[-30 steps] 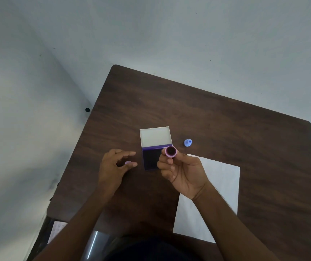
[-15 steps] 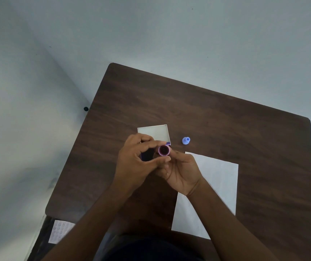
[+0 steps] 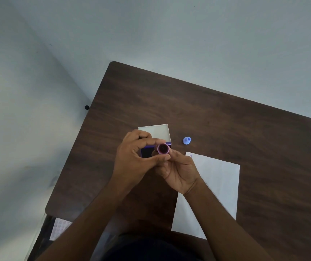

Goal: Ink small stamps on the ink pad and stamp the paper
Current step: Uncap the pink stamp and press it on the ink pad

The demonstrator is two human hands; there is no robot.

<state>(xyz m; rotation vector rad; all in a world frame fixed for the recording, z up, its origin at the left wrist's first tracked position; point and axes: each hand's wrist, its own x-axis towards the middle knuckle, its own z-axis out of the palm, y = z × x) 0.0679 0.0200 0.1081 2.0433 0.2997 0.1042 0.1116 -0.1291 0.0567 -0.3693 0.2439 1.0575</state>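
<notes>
Since a moment ago the left hand (image 3: 132, 159) has come across to join the right hand (image 3: 177, 172), and both sets of fingers now close on the pink stamp (image 3: 163, 149), face up, just above the ink pad (image 3: 147, 152). Turn it face down squarely before pressing. Paper (image 3: 215, 185) lies just right of the fingers; a blue stamp (image 3: 186, 140) stands beyond on the bench (image 3: 226, 129).

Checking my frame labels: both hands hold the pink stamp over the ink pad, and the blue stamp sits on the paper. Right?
Not quite. In the head view the blue stamp stands on the bare table, beyond the paper. Both hands do hold the pink stamp over the ink pad.
</notes>
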